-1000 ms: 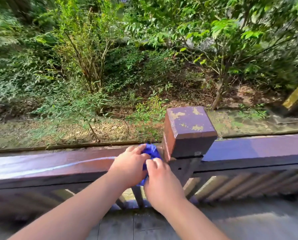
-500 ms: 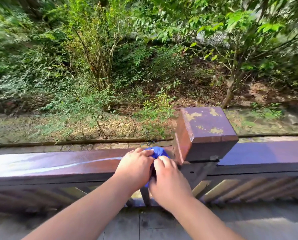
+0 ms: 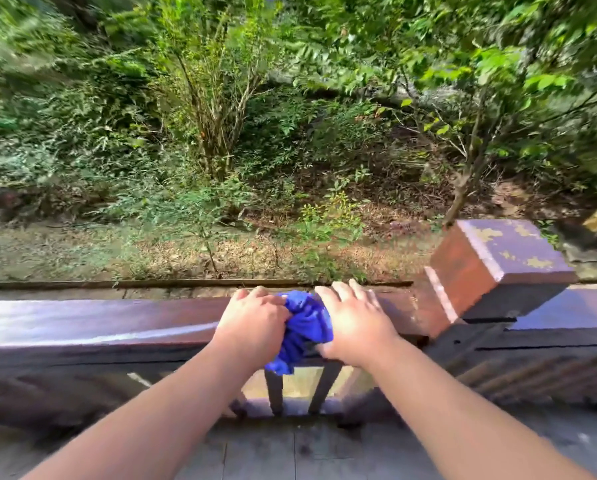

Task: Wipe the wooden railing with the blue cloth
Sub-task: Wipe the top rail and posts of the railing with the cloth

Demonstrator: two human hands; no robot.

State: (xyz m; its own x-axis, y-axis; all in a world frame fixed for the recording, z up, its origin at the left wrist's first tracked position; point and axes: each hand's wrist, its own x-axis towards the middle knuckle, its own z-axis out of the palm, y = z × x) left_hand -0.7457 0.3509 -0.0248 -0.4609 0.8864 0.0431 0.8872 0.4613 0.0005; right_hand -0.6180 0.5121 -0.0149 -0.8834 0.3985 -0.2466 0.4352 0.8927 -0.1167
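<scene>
A dark brown wooden railing (image 3: 99, 327) runs across the view from left to right. The blue cloth (image 3: 305, 323) is bunched on top of the rail and hangs down over its near face. My left hand (image 3: 253, 325) grips the cloth's left side with curled fingers. My right hand (image 3: 354, 323) lies over the cloth's right side, fingers spread across the top of the rail. Both hands sit a little left of the square post (image 3: 494, 268).
The post's cap has flaking yellowish patches. Slats (image 3: 325, 386) stand under the rail, above grey floor boards (image 3: 290, 452). Beyond the railing lie a dirt strip, shrubs (image 3: 214, 133) and small trees. The rail continues right of the post (image 3: 567, 306).
Both hands and the cloth have slid left along the rail, away from the post. The right hand has spread flat over the cloth. The view has shifted left.
</scene>
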